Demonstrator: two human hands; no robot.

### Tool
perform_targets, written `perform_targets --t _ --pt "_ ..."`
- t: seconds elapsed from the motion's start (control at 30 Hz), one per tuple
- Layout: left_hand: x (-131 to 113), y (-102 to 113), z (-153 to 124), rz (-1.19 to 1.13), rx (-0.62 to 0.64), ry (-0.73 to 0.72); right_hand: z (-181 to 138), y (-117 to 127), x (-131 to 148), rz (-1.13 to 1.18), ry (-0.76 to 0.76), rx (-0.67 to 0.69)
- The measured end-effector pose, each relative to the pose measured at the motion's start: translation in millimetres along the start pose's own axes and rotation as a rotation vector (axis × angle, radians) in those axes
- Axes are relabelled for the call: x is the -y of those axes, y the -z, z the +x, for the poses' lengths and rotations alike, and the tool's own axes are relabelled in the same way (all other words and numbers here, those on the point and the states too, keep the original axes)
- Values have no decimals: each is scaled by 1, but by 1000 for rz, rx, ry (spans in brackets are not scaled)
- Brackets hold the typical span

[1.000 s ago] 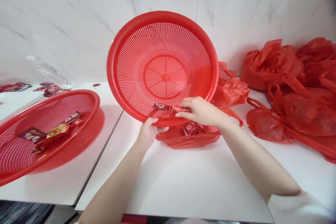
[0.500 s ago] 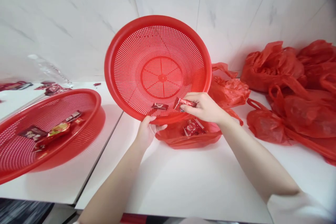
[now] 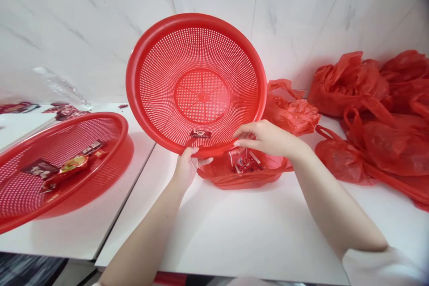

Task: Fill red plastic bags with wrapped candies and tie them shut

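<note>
My left hand grips the lower rim of a red plastic basket, thumb inside, tilting its mouth toward me. One dark red wrapped packet lies low on its inner wall. My right hand is at the rim's lower right, fingers parted, with nothing seen in them. Beneath the rim sits an open red plastic bag on the white table. Red and white wrapped packets show in its mouth; the basket hides part of the bag.
At left, a second red basket leans tilted, holding several wrapped packets. Red bags crowd the right side, and another bag stands behind my right hand. A tiled wall closes off the back. A seam splits the tables.
The red packet that was in my right hand has left it, and my fingers have spread. The basket has shifted slightly left and up, still in my left hand.
</note>
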State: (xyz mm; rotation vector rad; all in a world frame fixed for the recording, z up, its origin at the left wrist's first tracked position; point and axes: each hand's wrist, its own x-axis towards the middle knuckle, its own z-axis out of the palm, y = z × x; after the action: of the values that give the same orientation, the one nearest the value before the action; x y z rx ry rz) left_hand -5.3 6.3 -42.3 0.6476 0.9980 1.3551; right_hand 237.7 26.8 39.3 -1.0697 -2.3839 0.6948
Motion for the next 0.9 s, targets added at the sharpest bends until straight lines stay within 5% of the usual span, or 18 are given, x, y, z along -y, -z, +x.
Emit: perform_targets --t 0.27,0.43,0.63,0.9 --pt "4 -6 -11 82 105 2 14 -34 1 -179 146 -145" --pt "9 -11 -20 128 143 68 20 -59 -1 -130 154 9" --pt "9 -9 -16 97 127 68 20 -52 -2 60 230 67" --pt "3 -5 -6 33 50 0 26 -51 -13 188 41 -303"
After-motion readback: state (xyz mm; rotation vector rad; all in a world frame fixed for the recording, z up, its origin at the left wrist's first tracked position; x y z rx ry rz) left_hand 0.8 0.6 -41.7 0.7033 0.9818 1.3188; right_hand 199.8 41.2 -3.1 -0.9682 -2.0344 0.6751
